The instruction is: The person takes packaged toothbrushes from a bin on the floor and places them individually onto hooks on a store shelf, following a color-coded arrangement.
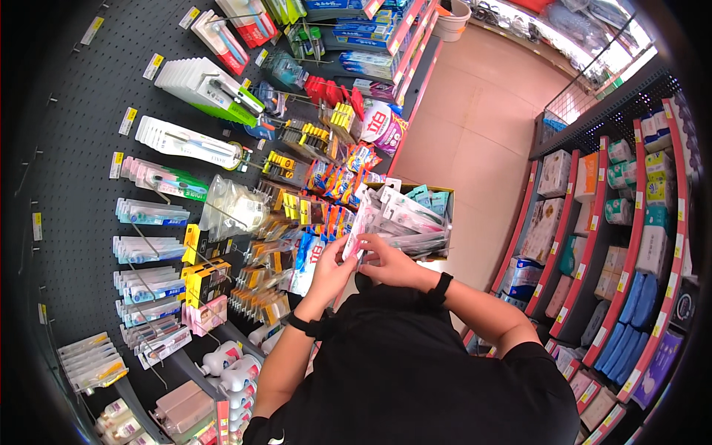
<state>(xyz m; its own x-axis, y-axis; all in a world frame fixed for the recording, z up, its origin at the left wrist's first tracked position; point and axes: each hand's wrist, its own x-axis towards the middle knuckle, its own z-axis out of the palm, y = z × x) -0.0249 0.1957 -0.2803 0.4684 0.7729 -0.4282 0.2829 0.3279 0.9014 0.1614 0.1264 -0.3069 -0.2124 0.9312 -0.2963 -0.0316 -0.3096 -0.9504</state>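
Both my hands are closed on a slim pink and white blister pack (354,239), whose contents I cannot make out. My left hand (335,268) pinches it from the left side. On its right edge are the bent fingers of my right hand (386,264). Just beyond my hands stands an open carton (449,230) filled with similar pink and white packs (400,216) and a few teal ones (429,196). The front of the carton is partly hidden by my right hand.
On my left, a dark pegboard (81,148) carries hooks of packaged toothbrushes (185,144) that jut out. Bottles (239,374) stand on a shelf below. To my right runs a shelf rack (578,252) with tissue packs and boxes. A tiled floor (482,111) lies between them.
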